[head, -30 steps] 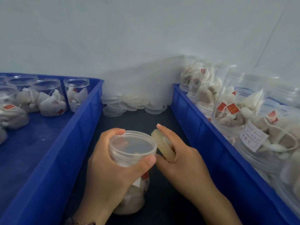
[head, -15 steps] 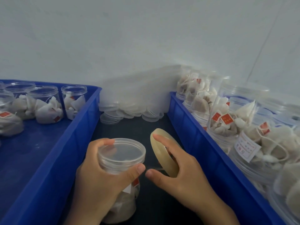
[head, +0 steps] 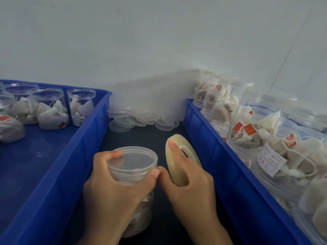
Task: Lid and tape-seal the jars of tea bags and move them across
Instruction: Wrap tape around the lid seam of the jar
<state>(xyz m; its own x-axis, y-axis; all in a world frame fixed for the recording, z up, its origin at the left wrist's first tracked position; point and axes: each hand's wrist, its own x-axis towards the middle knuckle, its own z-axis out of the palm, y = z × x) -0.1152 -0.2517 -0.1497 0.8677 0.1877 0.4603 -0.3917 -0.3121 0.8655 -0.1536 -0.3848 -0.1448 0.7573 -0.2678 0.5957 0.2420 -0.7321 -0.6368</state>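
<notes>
My left hand (head: 113,197) grips a clear jar of tea bags (head: 134,174) just under its lid, thumb on the right side of the rim. The lid (head: 135,157) sits on the jar. My right hand (head: 191,184) holds a roll of clear tape (head: 175,165) upright beside the jar, forefinger stretched over the roll's top, thumb tip touching my left thumb at the lid's edge. The jar stands on the dark table strip (head: 146,137) between two blue trays.
The left blue tray (head: 74,156) holds several open jars of tea bags (head: 51,110) at its far end. The right blue tray (head: 221,156) is packed with lidded jars (head: 251,131). A pile of loose clear lids (head: 139,119) lies against the wall.
The tape roll moved away from the jar with a strip stretched out, then my right thumb came back to the lid's edge beside my left thumb. The view shifted slightly.
</notes>
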